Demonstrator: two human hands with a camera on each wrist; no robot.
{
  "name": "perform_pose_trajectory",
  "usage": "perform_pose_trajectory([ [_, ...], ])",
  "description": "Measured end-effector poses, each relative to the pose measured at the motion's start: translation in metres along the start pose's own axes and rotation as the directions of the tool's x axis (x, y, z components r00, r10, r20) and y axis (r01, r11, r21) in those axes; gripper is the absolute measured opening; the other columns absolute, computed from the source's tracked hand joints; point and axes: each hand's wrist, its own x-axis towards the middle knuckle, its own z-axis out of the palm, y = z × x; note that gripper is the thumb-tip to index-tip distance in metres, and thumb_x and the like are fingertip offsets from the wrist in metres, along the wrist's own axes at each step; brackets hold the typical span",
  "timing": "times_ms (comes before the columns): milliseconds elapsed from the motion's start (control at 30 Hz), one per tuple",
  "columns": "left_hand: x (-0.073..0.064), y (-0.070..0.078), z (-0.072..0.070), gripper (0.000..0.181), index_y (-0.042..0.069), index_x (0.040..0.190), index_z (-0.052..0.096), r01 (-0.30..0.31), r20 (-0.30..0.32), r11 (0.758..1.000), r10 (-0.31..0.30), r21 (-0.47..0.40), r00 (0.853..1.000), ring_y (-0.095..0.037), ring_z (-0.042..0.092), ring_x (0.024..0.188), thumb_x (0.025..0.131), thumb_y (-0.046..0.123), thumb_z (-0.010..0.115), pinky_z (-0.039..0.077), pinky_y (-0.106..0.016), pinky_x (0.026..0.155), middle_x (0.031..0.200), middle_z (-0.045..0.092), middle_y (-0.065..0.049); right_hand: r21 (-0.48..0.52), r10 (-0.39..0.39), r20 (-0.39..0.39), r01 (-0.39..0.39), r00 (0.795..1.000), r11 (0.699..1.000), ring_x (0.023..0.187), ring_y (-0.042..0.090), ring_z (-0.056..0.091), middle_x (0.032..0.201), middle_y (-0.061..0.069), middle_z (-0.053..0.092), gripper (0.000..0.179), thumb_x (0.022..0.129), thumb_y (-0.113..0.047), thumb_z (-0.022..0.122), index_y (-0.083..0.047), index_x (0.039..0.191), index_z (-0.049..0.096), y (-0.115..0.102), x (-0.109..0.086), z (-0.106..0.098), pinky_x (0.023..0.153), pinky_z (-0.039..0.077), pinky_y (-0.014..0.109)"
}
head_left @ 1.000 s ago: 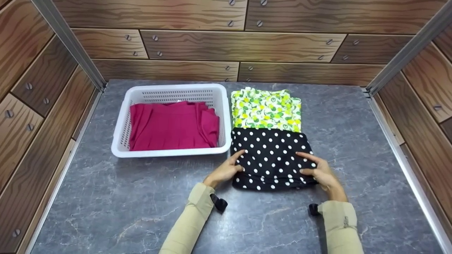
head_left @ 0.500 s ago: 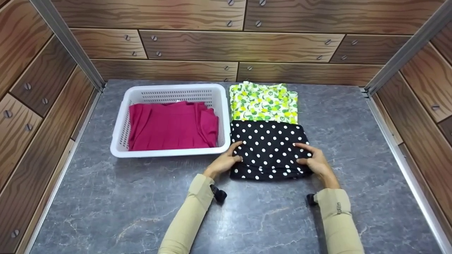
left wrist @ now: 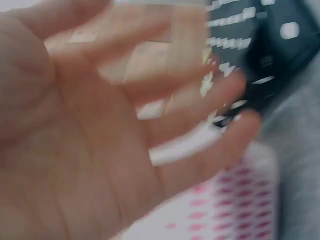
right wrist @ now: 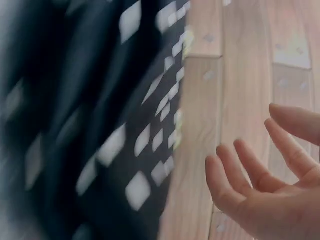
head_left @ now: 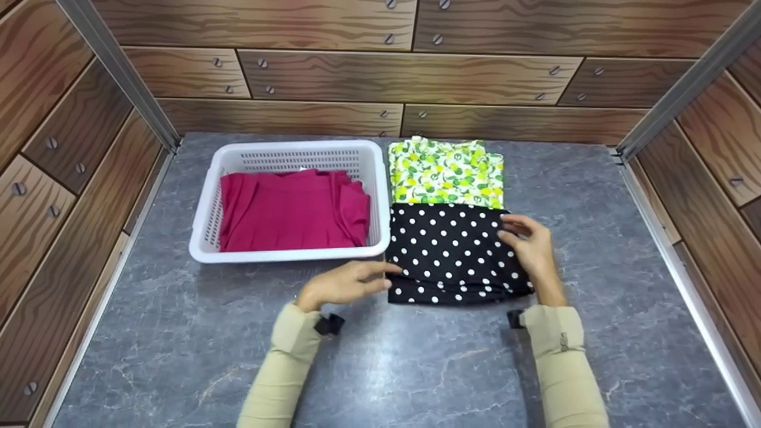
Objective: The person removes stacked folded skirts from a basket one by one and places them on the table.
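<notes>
A folded black cloth with white polka dots (head_left: pixel 449 252) lies on the grey tabletop, its near edge rumpled. My left hand (head_left: pixel 348 282) is at its left edge, fingers extended and fingertips overlapping the cloth in the head view; the left wrist view shows the fingers (left wrist: pixel 200 165) spread and holding nothing. Over the cloth's right edge is my right hand (head_left: pixel 532 246), fingers loosely bent. In the right wrist view those fingers (right wrist: pixel 250 175) are apart with nothing between them. Behind the dotted cloth lies a folded lemon-print cloth (head_left: pixel 446 172), partly overlapped by it.
A white plastic basket (head_left: pixel 291 257) stands to the left, close beside both cloths, with a folded magenta garment (head_left: pixel 291 211) inside. Wood-patterned panels (head_left: pixel 410 77) wall the table at the back and sides, with metal rails (head_left: pixel 689 297) along the sides.
Both hands slid the dotted cloth away from me, and the lemon-print cloth shifted back with it. Then both let go; the left moved leftward, the right up along the cloth's edge.
</notes>
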Motion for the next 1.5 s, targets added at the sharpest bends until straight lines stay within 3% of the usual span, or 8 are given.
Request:
perform_pose_trajectory([
  [67, -0.008, 0.0, -0.012, 0.045, 0.006, 0.149, 0.049, -0.038, -0.025, 0.999, 0.037, -0.035, 0.999, -0.032, 0.049, 0.135, 0.108, 0.024, 0.048, 0.041, -0.05, 0.11, 0.15, 0.051, -0.015, 0.055, -0.06, 0.027, 0.058, 0.998, 0.997, 0.088, 0.007, 0.068, 0.105, 0.02, 0.072, 0.028, 0.086, 0.016, 0.068, 0.019, 0.113, 0.065, -0.009, 0.002, 0.011, 0.073, 0.054, 0.015],
  [133, -0.015, -0.003, -0.021, 0.043, 0.003, 0.146, 0.051, -0.066, -0.093, 0.995, 0.058, -0.075, 0.994, -0.032, 0.055, 0.13, 0.108, 0.021, 0.048, 0.045, -0.049, 0.107, 0.144, 0.056, -0.017, 0.108, -0.104, 0.064, 0.096, 0.993, 0.989, 0.086, 0.005, 0.068, 0.103, 0.02, 0.073, 0.026, 0.086, 0.015, 0.068, 0.02, 0.111, 0.064, -0.019, 0.004, 0.023, 0.074, 0.054, 0.016],
  [300, -0.028, -0.011, -0.041, 0.036, -0.003, 0.138, 0.058, -0.105, -0.274, 0.988, 0.07, -0.114, 0.959, -0.036, 0.062, 0.119, 0.106, 0.013, 0.051, 0.049, -0.05, 0.102, 0.13, 0.064, -0.022, 0.21, -0.165, 0.156, 0.131, 0.974, 0.969, 0.085, 0.008, 0.068, 0.102, 0.02, 0.072, 0.023, 0.086, 0.015, 0.068, 0.021, 0.108, 0.065, -0.044, 0.006, 0.057, 0.078, 0.056, 0.021],
  [533, -0.045, -0.022, -0.065, 0.031, -0.002, 0.13, 0.065, -0.047, -0.424, 0.998, 0.023, -0.048, 0.906, -0.033, 0.06, 0.123, 0.103, 0.008, 0.055, 0.046, -0.047, 0.105, 0.128, 0.067, -0.016, 0.286, -0.19, 0.257, 0.113, 0.948, 0.952, 0.084, 0.012, 0.069, 0.103, 0.024, 0.07, 0.022, 0.087, 0.014, 0.067, 0.02, 0.108, 0.064, -0.073, 0.008, 0.107, 0.077, 0.059, 0.026],
  [800, -0.058, -0.032, -0.089, 0.032, -0.005, 0.132, 0.062, 0.034, -0.469, 0.999, -0.041, -0.025, 0.882, -0.035, 0.058, 0.125, 0.103, 0.007, 0.055, 0.044, -0.05, 0.107, 0.132, 0.064, -0.02, 0.284, -0.143, 0.324, 0.048, 0.935, 0.958, 0.08, 0.01, 0.067, 0.099, 0.018, 0.072, 0.019, 0.087, 0.012, 0.066, 0.017, 0.106, 0.067, -0.09, 0.009, 0.144, 0.075, 0.059, 0.028],
  [1000, -0.06, -0.038, -0.101, 0.033, -0.007, 0.133, 0.06, 0.076, -0.525, 0.996, -0.084, -0.036, 0.847, -0.037, 0.057, 0.125, 0.103, 0.006, 0.054, 0.043, -0.049, 0.107, 0.133, 0.062, -0.024, 0.259, -0.083, 0.364, -0.015, 0.928, 0.966, 0.084, 0.011, 0.066, 0.104, 0.017, 0.071, 0.022, 0.088, 0.01, 0.066, 0.016, 0.109, 0.067, -0.101, 0.013, 0.16, 0.079, 0.06, 0.033],
  [1300, -0.065, -0.044, -0.112, 0.035, -0.009, 0.134, 0.058, 0.12, -0.562, 0.992, -0.123, -0.043, 0.818, -0.038, 0.055, 0.127, 0.103, 0.006, 0.053, 0.04, -0.048, 0.11, 0.134, 0.06, -0.027, 0.136, 0.02, 0.478, -0.097, 0.878, 0.986, 0.092, 0.02, 0.064, 0.115, 0.021, 0.067, 0.03, 0.092, 0.004, 0.065, 0.014, 0.12, 0.062, -0.113, 0.017, 0.18, 0.09, 0.057, 0.048],
  [1500, -0.071, -0.047, -0.122, 0.039, -0.008, 0.138, 0.054, 0.208, -0.578, 0.978, -0.188, -0.032, 0.794, -0.039, 0.049, 0.133, 0.104, 0.009, 0.052, 0.035, -0.05, 0.113, 0.139, 0.055, -0.028, 0.053, 0.078, 0.542, -0.126, 0.837, 0.991, 0.1, 0.022, 0.061, 0.126, 0.024, 0.06, 0.035, 0.095, -0.002, 0.064, 0.01, 0.127, 0.059, -0.121, 0.017, 0.19, 0.092, 0.055, 0.046],
])
